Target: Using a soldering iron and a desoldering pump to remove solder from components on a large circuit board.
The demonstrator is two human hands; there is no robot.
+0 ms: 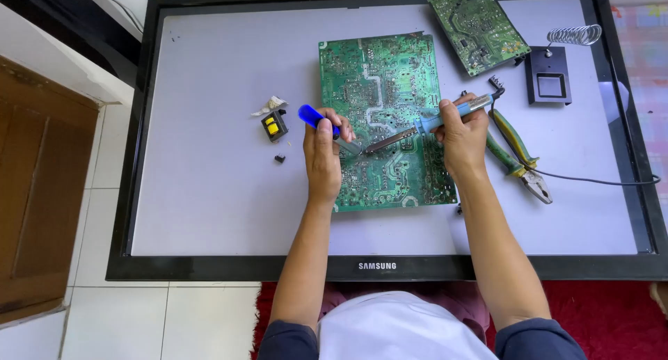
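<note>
A large green circuit board (379, 75) lies solder side up on a flat screen panel (209, 179) used as a work surface. My right hand (463, 134) grips a blue-handled soldering iron (445, 118) whose tip meets the board near its middle. My left hand (323, 151) holds a blue-handled desoldering pump (313, 116), its metal nozzle right next to the iron's tip on the board.
A second green board (476, 26) lies at the top right, beside a black iron stand (548, 75) with a coil spring. Green-handled pliers (518, 155) rest right of my right hand. A small yellow-and-black component (274, 125) and a tiny black part (280, 158) lie left.
</note>
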